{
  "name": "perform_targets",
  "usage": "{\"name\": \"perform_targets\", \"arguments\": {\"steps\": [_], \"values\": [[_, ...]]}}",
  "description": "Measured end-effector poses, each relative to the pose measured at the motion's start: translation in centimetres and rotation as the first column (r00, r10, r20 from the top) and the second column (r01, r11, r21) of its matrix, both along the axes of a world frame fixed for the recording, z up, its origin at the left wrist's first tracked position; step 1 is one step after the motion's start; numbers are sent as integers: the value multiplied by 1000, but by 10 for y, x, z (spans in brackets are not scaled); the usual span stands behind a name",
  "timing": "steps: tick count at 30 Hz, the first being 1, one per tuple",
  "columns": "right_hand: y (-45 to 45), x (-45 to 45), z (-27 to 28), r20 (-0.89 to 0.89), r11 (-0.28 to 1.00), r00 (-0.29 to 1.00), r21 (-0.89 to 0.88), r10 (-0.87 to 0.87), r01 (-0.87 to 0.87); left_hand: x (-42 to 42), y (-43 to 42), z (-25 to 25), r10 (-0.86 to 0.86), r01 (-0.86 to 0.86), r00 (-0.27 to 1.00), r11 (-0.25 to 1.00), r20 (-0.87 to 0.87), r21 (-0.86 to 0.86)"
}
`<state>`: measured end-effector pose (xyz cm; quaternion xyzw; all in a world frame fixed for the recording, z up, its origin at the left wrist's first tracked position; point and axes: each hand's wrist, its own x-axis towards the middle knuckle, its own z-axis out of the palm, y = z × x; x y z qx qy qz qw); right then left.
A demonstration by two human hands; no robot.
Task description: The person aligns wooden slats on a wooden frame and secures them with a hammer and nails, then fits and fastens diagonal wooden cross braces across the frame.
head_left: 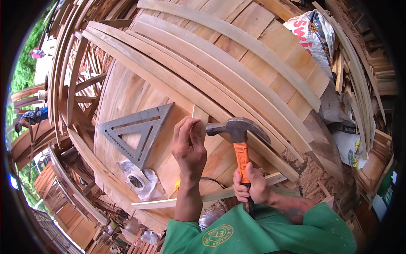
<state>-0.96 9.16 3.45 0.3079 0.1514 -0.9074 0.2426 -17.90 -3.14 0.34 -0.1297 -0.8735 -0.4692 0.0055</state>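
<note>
My right hand (250, 186) is wrapped round the orange handle of a claw hammer (241, 156). The hammer's dark head points up and its face is close to the fingers of my left hand (189, 142). Those fingers are curled together in a pinch near the end of a short light wood piece (200, 113); anything small between the fingertips cannot be made out. A grey triangular speed square (139, 131) lies on the wood surface left of my left hand. Long curved wooden strips (186, 86) run diagonally beyond both hands.
A tape roll (136, 181) in plastic lies at the lower left of the worktop. A light wood strip (211, 196) crosses close to my body. White sacks (313, 36) and sawdust (312, 178) are at the right. Another person (31, 118) bends over at the far left.
</note>
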Motion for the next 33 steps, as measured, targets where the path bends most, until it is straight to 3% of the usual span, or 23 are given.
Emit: {"name": "perform_targets", "arguments": {"steps": [21,33], "values": [[-9,-2,11,33,994,999,107,1,-5,-9,0,5,-25,25,999,1000,-33,10],[-18,9,8,59,996,998,83,-15,10,-11,0,2,-20,22,998,999,-54,26]]}}
